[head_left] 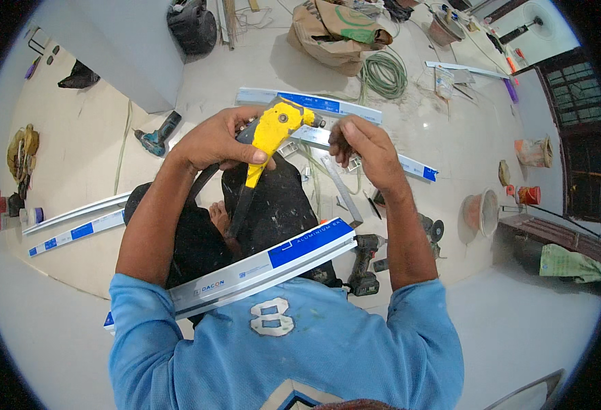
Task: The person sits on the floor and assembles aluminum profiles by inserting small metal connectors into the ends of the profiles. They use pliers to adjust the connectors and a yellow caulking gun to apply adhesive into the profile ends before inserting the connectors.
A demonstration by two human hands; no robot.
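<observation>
My left hand [222, 140] grips a yellow and black hand riveter [273, 133] around its upper body. The riveter's long dark handles point down between my knees, and its nose faces right. Close to that nose is my right hand [365, 147], raised with its fingers curled together; whatever they hold, if anything, is too small to make out. A white aluminium profile [266, 263] with blue film lies across my lap. Beyond my knees, two more filmed profiles, a far one [307, 101] and a nearer one [410, 164], rest on the floor.
A cordless drill [155, 137] lies at the left, another [363, 266] beside my right thigh, near an angle grinder [431, 229]. Further off are a coiled hose [384, 74], a large paper sack [338, 34] and a bucket [481, 210]. Profiles [78, 231] lie at the left.
</observation>
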